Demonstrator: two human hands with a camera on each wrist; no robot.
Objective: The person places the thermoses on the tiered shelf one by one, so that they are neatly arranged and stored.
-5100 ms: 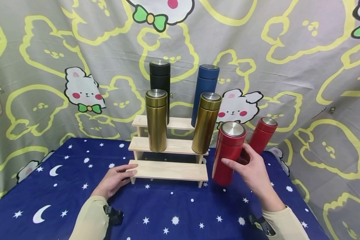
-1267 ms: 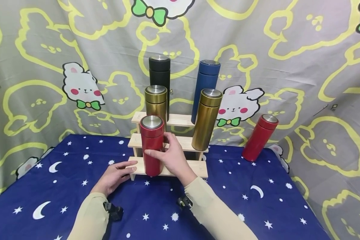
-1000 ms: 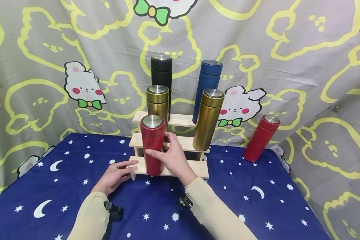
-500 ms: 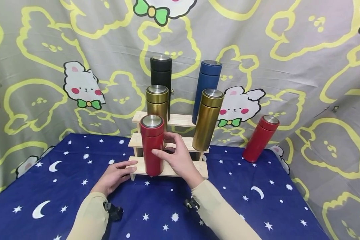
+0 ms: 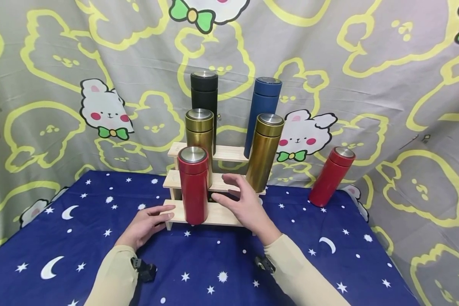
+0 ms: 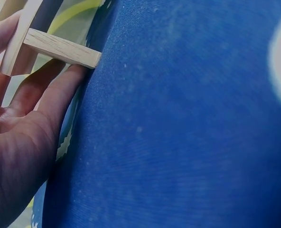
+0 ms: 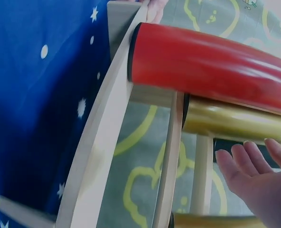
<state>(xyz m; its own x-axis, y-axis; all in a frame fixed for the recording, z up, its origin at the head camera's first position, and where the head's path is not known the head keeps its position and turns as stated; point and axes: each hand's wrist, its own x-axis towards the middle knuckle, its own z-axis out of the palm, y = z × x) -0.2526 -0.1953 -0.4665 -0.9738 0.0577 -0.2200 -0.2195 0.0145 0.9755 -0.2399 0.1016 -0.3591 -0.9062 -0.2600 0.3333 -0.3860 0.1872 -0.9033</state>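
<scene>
A red thermos (image 5: pixel 194 191) with a steel-topped lid stands upright on the left part of the lowest step of a three-step wooden stand (image 5: pixel 223 216). My left hand (image 5: pixel 143 225) holds that step's left end; the left wrist view shows fingers (image 6: pixel 64 90) against the stand's leg (image 6: pixel 62 47). To the right of the thermos, with a gap between, my right hand (image 5: pixel 246 206) has its fingers loosely bent around nothing. Two gold thermoses (image 5: pixel 265 153) stand on the middle step, the left one partly hidden behind the red one.
On the top step are a black thermos (image 5: pixel 204 93) and a blue thermos (image 5: pixel 264 102). Another red thermos (image 5: pixel 332 178) stands on the table at the right. A dark blue star-print cloth (image 5: pixel 99 204) covers the table, and a patterned curtain (image 5: pixel 145 63) hangs behind.
The right hand brought the red thermos from the right onto the lowest step's left part, then let go and drew back to the right. The left hand stays at the stand's end.
</scene>
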